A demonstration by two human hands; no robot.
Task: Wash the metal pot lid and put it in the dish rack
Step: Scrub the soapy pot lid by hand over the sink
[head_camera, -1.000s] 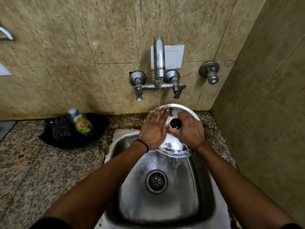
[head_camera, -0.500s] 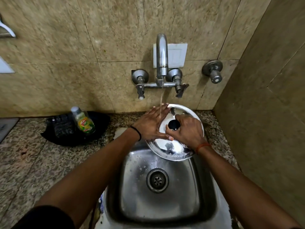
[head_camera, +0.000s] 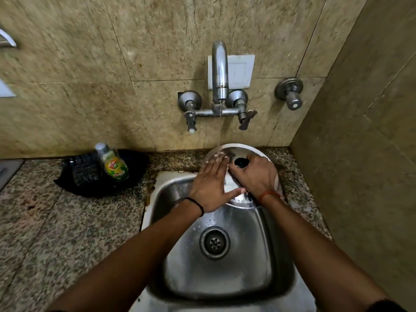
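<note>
Fingers [head_camera: 217, 164] of the left hand [head_camera: 210, 188] were recorded as spread flat and pressed against the upper face of the pot lid [head_camera: 238, 149], with the thumb stretched rightward across the lid toward the right wrist; nothing was gripped by them. The right hand [head_camera: 256, 176] was seen curled around the black knob [head_camera: 241, 162] at the lid's centre, so the lid was held by that knob.

Head view, items listed:
- Pot lid: metal, round, held tilted over the far edge of the sink [head_camera: 279, 255], directly beneath the tap [head_camera: 220, 70]. A thin stream of water [head_camera: 218, 136] was seen falling onto its far rim, beside the left fingertips.
- Sink: steel, with a round drain [head_camera: 214, 242] near the middle of the basin.
- Tap: wall-mounted, flanked by two lever handles; a separate valve [head_camera: 290, 93] was fixed to the wall further right.
- Worktop [head_camera: 56, 233]: speckled stone, left of the sink.
- Soap bottle [head_camera: 112, 163]: stood on a black tray [head_camera: 135, 176] against the wall, well apart from the sink.
- Wrists: a black band [head_camera: 198, 204] on the left, an orange thread [head_camera: 269, 194] on the right.
</note>
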